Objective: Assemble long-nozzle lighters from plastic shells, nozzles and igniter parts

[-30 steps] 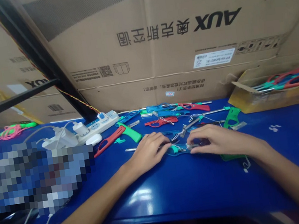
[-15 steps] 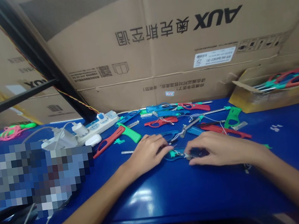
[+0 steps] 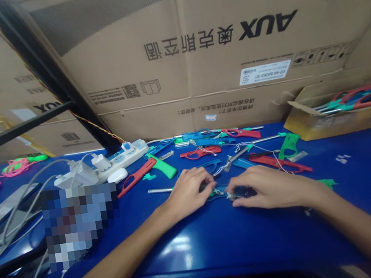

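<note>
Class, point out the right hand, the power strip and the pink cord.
Right hand [image 3: 270,184]: head view, back of hand.
Power strip [image 3: 119,159]: head view, socket face.
Pink cord [image 3: 18,166]: head view, tangled loops.

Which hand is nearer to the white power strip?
Left. The left hand is right of the power strip, closer to the person; the right hand is farther right.

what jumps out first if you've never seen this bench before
The big cardboard box along the back, its AUX lettering upside down. Below it, red, blue and green lighter parts lie strewn across the blue table, with the left hand and right hand close together among them.
</note>
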A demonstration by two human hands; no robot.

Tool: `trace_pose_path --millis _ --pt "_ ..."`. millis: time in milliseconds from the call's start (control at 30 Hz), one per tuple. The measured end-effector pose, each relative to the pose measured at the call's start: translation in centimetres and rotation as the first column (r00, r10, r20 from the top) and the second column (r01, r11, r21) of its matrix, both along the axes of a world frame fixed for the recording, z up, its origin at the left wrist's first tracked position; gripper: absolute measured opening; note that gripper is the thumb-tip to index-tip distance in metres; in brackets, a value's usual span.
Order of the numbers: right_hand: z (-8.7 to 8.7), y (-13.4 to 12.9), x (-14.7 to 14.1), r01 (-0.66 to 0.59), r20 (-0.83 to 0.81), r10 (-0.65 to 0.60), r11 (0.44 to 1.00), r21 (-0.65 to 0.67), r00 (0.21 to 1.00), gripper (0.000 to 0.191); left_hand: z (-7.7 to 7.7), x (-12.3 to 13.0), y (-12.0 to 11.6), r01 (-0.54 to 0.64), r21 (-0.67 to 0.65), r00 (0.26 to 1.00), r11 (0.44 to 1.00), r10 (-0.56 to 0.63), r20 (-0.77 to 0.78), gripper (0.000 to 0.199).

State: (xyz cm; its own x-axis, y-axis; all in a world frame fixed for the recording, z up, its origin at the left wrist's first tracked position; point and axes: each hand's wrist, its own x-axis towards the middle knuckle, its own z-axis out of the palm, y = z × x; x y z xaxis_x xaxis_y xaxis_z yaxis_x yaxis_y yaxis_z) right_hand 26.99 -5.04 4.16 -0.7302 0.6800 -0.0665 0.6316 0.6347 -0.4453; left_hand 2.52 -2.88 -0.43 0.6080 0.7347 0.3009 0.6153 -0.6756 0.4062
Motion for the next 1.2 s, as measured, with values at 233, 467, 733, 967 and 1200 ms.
trace_pose_path --millis 233,467,733,967,1200 --pt "0.0 0.5 0.8 0.054 0.002 -0.054 0.996 0.064 0.999 0.024 0.7 -0.1 -0.3 0.08 0.025 0.993 0.996 -0.082 0.084 0.015" --pt "-0.2 0.8 0.4 0.04 0.011 -0.041 0.992 0.12 0.999 0.021 0.6 0.2 -0.7 0.171 0.032 0.979 0.985 -0.174 0.104 0.012" --pt "-0.1 0.6 -0.2 0.042 -0.038 -0.038 0.994 0.1 0.999 0.023 0.6 0.1 -0.8 0.208 0.048 0.974 0.977 -0.211 0.082 0.011" --pt "0.0 0.7 0.1 0.045 -0.05 -0.04 0.992 0.121 0.998 0.022 0.6 0.1 -0.8 0.201 0.042 0.976 0.979 -0.204 0.072 0.012" --pt "0.0 0.7 0.2 0.042 -0.036 -0.037 0.989 0.143 0.999 0.023 0.6 0.1 -0.7 0.201 0.044 0.975 0.979 -0.204 0.083 0.01"
